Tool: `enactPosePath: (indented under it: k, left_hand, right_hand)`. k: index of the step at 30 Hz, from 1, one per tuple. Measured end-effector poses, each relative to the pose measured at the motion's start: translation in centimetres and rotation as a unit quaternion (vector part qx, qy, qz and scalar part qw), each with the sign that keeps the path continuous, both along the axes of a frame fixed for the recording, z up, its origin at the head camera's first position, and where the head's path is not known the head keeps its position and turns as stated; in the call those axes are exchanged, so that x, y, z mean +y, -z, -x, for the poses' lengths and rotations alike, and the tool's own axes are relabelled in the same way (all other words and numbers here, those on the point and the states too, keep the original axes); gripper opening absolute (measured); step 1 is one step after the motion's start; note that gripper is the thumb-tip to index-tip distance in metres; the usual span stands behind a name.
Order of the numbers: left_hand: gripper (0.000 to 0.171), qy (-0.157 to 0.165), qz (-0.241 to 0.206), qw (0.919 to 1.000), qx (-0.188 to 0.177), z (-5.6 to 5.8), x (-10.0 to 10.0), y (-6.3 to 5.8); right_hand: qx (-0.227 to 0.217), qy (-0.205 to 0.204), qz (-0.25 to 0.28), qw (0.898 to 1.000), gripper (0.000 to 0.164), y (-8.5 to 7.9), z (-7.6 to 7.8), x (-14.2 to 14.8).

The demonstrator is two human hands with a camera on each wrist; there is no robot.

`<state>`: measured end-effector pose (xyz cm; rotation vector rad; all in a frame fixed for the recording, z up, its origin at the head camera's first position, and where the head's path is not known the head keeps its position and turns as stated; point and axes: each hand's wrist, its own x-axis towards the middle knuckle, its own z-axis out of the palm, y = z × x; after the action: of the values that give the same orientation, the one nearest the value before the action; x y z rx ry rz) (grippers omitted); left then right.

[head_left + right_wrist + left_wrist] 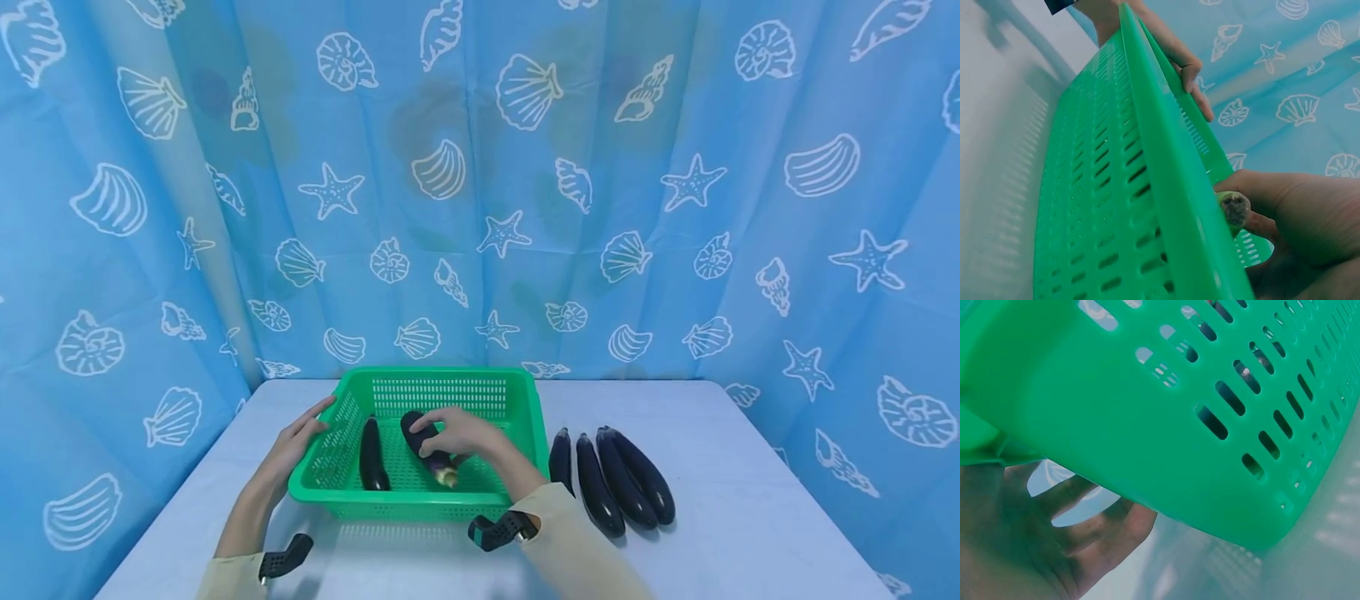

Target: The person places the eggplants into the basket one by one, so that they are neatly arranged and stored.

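Right grip (463, 434) clasped eggplant (414, 433); outstretched left grip (291, 446) touched basket (397, 497).
Probably firm and slick, the eggplant suited a mid-body hold.

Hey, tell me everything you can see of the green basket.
The green basket looks like glossy plastic: rectangular, open-topped, with a smooth rim and perforated walls and floor. It sits upright on the white tabletop. One eggplant lies inside at the left; a second eggplant is held inside by the right hand. The left hand touches the left rim.
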<state>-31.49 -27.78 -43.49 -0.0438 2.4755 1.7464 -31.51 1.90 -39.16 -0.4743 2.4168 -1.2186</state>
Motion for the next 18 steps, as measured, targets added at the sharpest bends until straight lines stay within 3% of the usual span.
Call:
enactPosePath:
  k: [10, 18]
  left_hand:
    - [0.058, 0.001, 0.007, 1.0000, 0.000, -0.2, 0.0, 0.2]
    - [0.059, 0.002, 0.005, 1.0000, -0.008, -0.3, 0.2, -0.3]
  right_hand:
    - [-0.057, 0.014, 0.041, 0.997, 0.036, 0.8, 0.2, -1.2]
    - [-0.060, 0.018, 0.035, 0.997, 0.036, 1.4, 0.0, -2.4]
